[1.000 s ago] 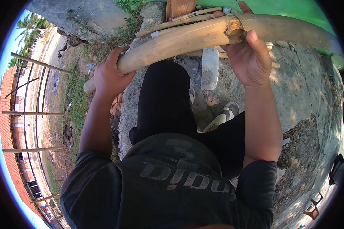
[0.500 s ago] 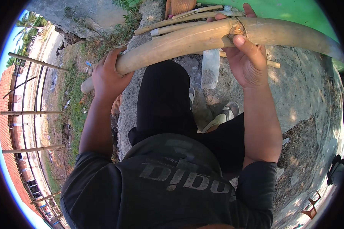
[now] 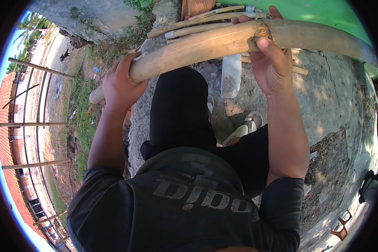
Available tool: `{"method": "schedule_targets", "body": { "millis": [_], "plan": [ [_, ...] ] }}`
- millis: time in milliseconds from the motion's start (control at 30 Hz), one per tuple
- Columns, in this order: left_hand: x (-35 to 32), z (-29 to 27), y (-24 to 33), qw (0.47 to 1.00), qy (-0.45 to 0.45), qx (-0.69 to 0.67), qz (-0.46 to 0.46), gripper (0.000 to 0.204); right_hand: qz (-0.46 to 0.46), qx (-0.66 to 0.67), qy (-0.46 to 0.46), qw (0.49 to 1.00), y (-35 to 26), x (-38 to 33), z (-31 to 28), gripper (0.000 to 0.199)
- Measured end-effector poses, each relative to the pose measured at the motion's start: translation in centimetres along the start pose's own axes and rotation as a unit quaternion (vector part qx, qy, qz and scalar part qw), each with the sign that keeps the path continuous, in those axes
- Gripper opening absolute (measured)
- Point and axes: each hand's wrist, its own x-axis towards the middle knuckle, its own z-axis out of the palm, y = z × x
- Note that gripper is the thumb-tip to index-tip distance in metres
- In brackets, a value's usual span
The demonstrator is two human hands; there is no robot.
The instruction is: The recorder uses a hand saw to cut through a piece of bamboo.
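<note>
A thick, pale tan bamboo pole [image 3: 197,45] lies across both my hands, above my knees. It runs from the left, past my left hand, to the far right near the green wall. My left hand [image 3: 122,82] is wrapped round the pole close to its left end. My right hand [image 3: 271,63] grips it from below at a rough, knobbly joint, with the thumb on the near side and fingertips showing over the far edge. The pole hides the rest of those fingers.
Several thinner bamboo pieces [image 3: 189,30] lie beyond the pole by the green wall [image 3: 323,10]. A pale flat slab [image 3: 231,77] rests on the concrete [image 3: 323,92] near my feet. Grass [image 3: 86,92] and a bamboo-pole fence [image 3: 35,124] are at left, a brown chair-like object [image 3: 341,227] at lower right.
The pole stays in both hands, almost in the same place. My right fingers and thumb have shifted slightly at the joint.
</note>
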Motion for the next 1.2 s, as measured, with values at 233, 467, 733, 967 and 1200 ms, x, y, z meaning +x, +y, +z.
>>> {"method": "schedule_targets", "body": {
  "millis": [233,467,733,967,1200],
  "plan": [
    [0.1,-0.4,0.0,1.000,0.014,-0.008,0.000,0.054,-0.031,0.045,-0.039,0.998,0.4,0.2,-0.1,0.093],
    [0.6,1.2,0.1,0.999,0.006,-0.031,0.004,0.049,-0.025,-0.004,-0.017,1.000,0.5,0.5,-1.8,0.097],
    [-1.9,3.4,-5.2,0.999,0.031,0.006,-0.009,0.039,0.070,-0.002,-0.052,0.996,1.5,0.4,-2.1,0.116],
    [-3.3,5.3,-7.9,0.998,0.045,0.037,0.008,0.040,0.143,-0.023,-0.067,0.987,2.2,-0.7,-1.1,0.108],
    [-0.2,7.2,-9.5,0.995,-0.040,0.047,-0.076,0.042,0.273,-0.433,-0.164,0.843,0.0,-0.9,-5.7,0.096]
  ]
}}
